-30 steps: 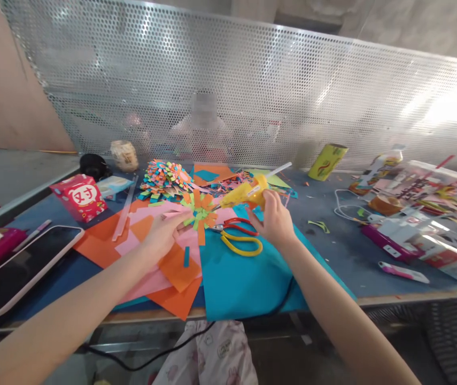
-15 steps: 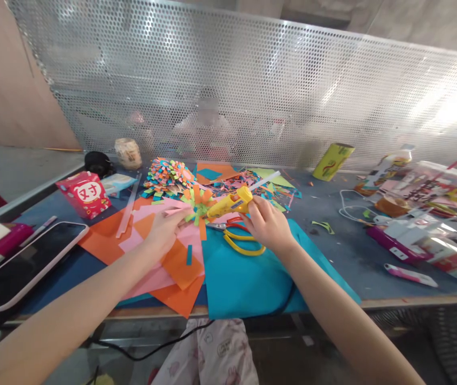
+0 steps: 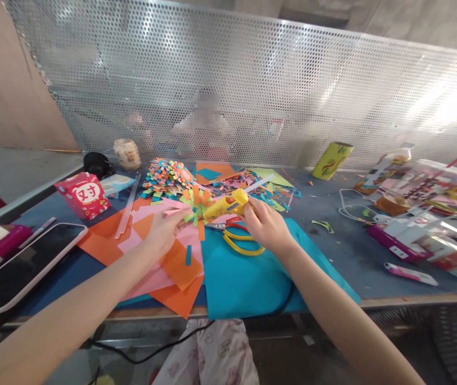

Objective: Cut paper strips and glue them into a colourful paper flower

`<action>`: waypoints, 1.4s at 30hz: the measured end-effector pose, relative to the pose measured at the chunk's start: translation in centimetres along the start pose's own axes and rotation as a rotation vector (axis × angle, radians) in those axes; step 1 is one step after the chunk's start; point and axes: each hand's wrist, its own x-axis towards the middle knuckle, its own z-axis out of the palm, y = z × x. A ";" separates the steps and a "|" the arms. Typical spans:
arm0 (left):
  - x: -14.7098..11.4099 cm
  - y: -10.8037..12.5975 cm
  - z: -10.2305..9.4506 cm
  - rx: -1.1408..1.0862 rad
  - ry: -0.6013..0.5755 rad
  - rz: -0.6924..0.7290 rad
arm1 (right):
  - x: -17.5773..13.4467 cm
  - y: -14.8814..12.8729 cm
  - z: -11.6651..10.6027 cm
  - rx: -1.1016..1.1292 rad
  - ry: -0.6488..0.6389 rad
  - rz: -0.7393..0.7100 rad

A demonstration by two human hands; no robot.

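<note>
Between the fingers of my left hand (image 3: 168, 230) is a paper flower (image 3: 196, 200) with green and orange strips. My right hand (image 3: 266, 224) is closed round a yellow hot glue gun (image 3: 228, 205). Its nozzle points left and meets the flower near the middle; whether it touches cannot be made out. A clear glue stick (image 3: 259, 183) juts from the gun's back end. Scissors (image 3: 244, 249) with yellow and red handles lie below the gun, on a blue paper sheet (image 3: 248, 289). Orange and pink sheets (image 3: 178, 299) are spread under my left hand.
Behind the flower sits a fringed paper pile (image 3: 166, 176), with paper scraps (image 3: 248, 182) beside it. At left are a phone (image 3: 31, 267) and a red packet (image 3: 84, 195). A green can (image 3: 332, 160), a bottle (image 3: 386, 168) and a pink cutter (image 3: 410, 274) are at right. A perforated metal screen (image 3: 228, 69) stands behind.
My right hand and the glue gun have shifted slightly left and a little down towards the flower. My left hand has kept its hold on the flower, almost still.
</note>
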 end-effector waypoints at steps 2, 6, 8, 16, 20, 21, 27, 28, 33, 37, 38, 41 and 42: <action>0.2 -0.1 -0.1 -0.004 0.010 0.009 | 0.0 0.0 -0.1 -0.041 0.044 -0.032; 0.6 -0.4 -0.3 -0.003 0.027 0.032 | 0.1 0.0 -0.2 -0.073 0.144 -0.088; 0.7 -0.4 -0.3 0.000 0.029 0.037 | 0.1 -0.1 -0.2 -0.074 0.128 -0.092; 0.5 -0.2 -0.3 -0.002 0.036 0.012 | 0.1 -0.1 -0.4 -0.095 0.118 -0.092; 0.7 -0.4 -0.5 -0.005 0.028 0.014 | 0.3 -0.5 -0.7 -0.121 0.101 -0.106; 0.7 -0.4 -0.5 -0.006 0.026 0.016 | 0.4 -0.5 -0.7 -0.127 0.111 -0.106; 0.8 -0.5 -0.5 -0.004 0.033 0.017 | 0.3 -0.4 -0.8 -0.118 0.134 -0.100; 0.8 -0.5 -0.5 -0.005 0.033 0.012 | 0.3 -0.4 -0.8 -0.116 0.118 -0.101; 0.5 -0.3 -0.2 -0.010 0.018 -0.004 | 0.4 -0.5 -0.8 -0.164 0.120 -0.104; 0.3 -0.2 -0.1 -0.010 0.037 0.007 | 0.3 -0.4 -0.8 -0.154 0.111 -0.088; 0.3 -0.1 -0.1 -0.009 0.038 0.007 | 0.3 -0.4 -0.8 -0.146 0.098 -0.083; 0.3 -0.2 -0.1 0.011 0.015 0.010 | 0.3 -0.4 -0.8 -0.132 0.087 -0.066; 0.3 -0.2 0.0 0.017 0.008 0.012 | 0.3 -0.4 -0.8 -0.131 0.095 -0.058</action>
